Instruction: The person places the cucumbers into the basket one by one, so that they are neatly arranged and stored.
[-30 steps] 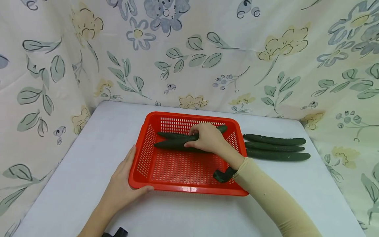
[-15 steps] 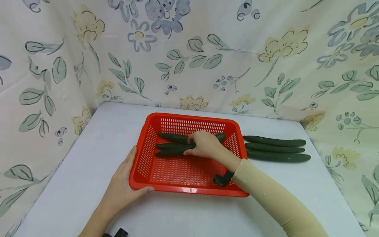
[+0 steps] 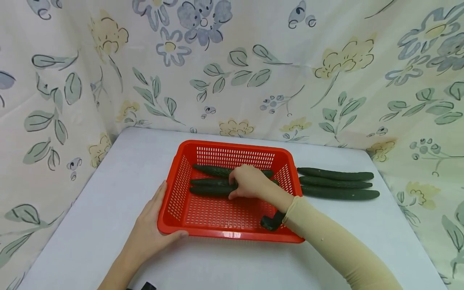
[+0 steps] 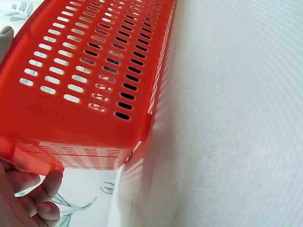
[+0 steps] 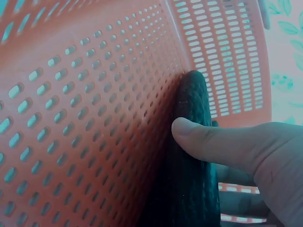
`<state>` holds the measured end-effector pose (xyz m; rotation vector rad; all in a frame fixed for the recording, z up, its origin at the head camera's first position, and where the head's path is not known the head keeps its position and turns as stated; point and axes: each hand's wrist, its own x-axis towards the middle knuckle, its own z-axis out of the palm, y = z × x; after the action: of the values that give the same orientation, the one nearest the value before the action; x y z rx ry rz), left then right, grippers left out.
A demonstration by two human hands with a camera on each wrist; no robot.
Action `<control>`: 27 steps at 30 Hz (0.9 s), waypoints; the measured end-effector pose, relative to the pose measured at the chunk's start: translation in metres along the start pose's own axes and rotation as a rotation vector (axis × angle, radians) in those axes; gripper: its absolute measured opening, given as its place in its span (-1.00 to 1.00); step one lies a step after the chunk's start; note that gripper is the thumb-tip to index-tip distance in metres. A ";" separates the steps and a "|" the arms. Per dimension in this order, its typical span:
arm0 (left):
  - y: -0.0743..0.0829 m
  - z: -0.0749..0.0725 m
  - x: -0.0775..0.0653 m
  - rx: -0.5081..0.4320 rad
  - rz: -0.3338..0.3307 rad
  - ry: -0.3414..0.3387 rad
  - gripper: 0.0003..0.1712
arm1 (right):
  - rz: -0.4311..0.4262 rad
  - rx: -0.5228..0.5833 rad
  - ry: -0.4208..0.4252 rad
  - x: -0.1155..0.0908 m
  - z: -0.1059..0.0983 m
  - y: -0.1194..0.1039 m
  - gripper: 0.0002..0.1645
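Observation:
A red plastic basket (image 3: 232, 235) with slotted walls stands on the white table. Three dark green cucumbers lie lengthwise inside it, the back one (image 3: 212, 170) a little apart from the front two. My right hand (image 3: 250, 181) reaches in and grips the frontmost cucumber (image 3: 210, 191) near its middle; the right wrist view shows the thumb pressed along this cucumber (image 5: 193, 99), low over the perforated floor. My left hand (image 3: 148, 225) holds the basket's front left corner, thumb on the front rim. Bent fingers (image 4: 49, 184) show at the rim in the left wrist view.
To the right of the basket, three more cucumbers (image 3: 338, 184) lie side by side on the table (image 3: 108, 193). A black wrist device (image 3: 272, 220) on the right arm hangs inside the basket. Floral cloth (image 3: 232, 80) rises behind the table.
My right hand has lowered slightly and come forward, setting the gripped cucumber down in front of the others. The left hand stays at the basket corner.

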<state>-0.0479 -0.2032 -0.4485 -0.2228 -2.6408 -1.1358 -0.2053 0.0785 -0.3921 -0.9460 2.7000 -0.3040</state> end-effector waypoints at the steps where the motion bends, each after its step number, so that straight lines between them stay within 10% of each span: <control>1: 0.000 0.000 0.000 -0.002 0.000 0.000 0.61 | -0.012 -0.011 0.000 0.000 0.000 0.000 -0.60; 27: 0.000 0.002 0.000 -0.014 -0.013 -0.010 0.59 | -0.054 -0.120 0.017 0.005 0.009 -0.002 -0.69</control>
<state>-0.0484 -0.2020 -0.4497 -0.2151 -2.6480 -1.1606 -0.2051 0.0734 -0.4010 -1.0555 2.7375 -0.1624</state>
